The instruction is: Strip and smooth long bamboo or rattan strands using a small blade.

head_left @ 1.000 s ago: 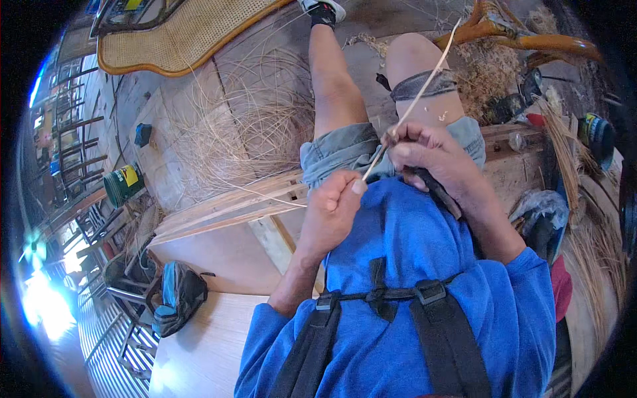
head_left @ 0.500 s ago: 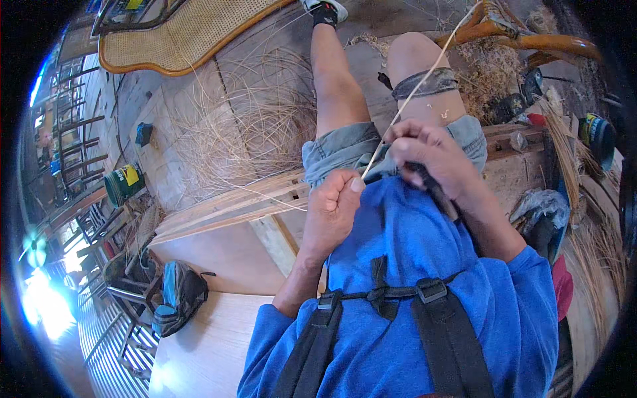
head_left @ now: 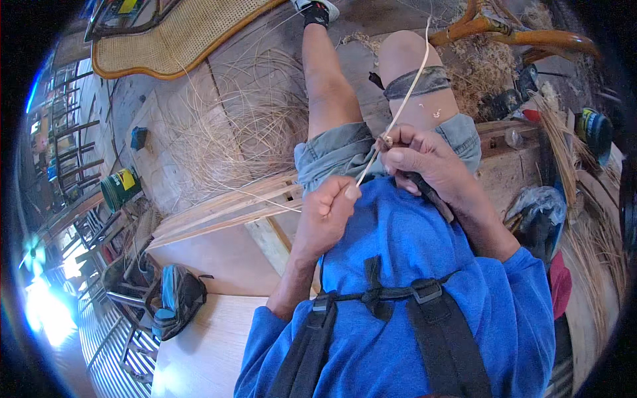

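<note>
My left hand [head_left: 328, 211] is closed in a fist around a thin, pale rattan strip [head_left: 415, 86] in front of my belly. From the fist the strip slants up and right past my right hand, over my knee. Part of a strand also trails out left of the fist. My right hand [head_left: 424, 159] is closed round a tool with a dark handle [head_left: 434, 198], whose end sticks out below the palm. Its thumb and forefinger are at the strip; the tool's working end is hidden by the fingers. A dark band [head_left: 418, 83] wraps my right thigh near the knee.
Loose rattan strands [head_left: 245, 126] lie tangled on the floor to the left. Beyond is a woven cane panel [head_left: 166, 43]; a curved wooden frame [head_left: 544, 41] and shavings [head_left: 481, 69] lie far right. Green buckets [head_left: 121, 189], a backpack [head_left: 182, 302] and strip bundles [head_left: 557, 146] stand around.
My right hand has moved slightly down and left, and its thumb and forefinger now close on the strip. The strip's far end has drawn down and left. My left fist stays nearly in place.
</note>
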A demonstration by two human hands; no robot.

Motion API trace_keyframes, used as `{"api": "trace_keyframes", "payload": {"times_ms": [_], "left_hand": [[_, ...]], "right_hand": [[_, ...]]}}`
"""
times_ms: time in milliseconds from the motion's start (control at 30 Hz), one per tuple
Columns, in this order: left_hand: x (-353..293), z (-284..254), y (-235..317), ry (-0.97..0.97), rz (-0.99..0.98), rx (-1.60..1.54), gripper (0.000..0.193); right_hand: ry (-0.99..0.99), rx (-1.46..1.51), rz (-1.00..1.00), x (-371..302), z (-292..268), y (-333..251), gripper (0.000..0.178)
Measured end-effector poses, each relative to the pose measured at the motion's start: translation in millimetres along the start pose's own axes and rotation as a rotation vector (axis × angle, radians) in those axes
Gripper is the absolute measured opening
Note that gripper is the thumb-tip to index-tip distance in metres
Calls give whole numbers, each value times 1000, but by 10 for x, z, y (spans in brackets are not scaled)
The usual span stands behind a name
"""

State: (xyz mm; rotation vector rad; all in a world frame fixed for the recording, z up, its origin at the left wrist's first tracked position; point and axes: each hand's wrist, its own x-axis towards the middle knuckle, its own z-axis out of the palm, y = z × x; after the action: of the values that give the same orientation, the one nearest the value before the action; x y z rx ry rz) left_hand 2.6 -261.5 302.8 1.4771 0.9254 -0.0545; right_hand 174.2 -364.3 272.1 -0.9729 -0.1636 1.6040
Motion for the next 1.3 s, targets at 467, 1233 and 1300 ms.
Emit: {"api": "trace_keyframes", "payload": {"times_ms": [467, 1233, 1300], "left_hand": [[-166, -630, -453, 13, 127, 818, 27], [25, -225, -92, -149, 29, 181, 18], [-88, -406, -181, -118, -110, 67, 18]], "right_hand": [[167, -72, -169, -6, -350, -203, 20], [257, -94, -132, -167, -523, -324, 22], [298, -99, -135, -170, -565, -387, 21]]}}
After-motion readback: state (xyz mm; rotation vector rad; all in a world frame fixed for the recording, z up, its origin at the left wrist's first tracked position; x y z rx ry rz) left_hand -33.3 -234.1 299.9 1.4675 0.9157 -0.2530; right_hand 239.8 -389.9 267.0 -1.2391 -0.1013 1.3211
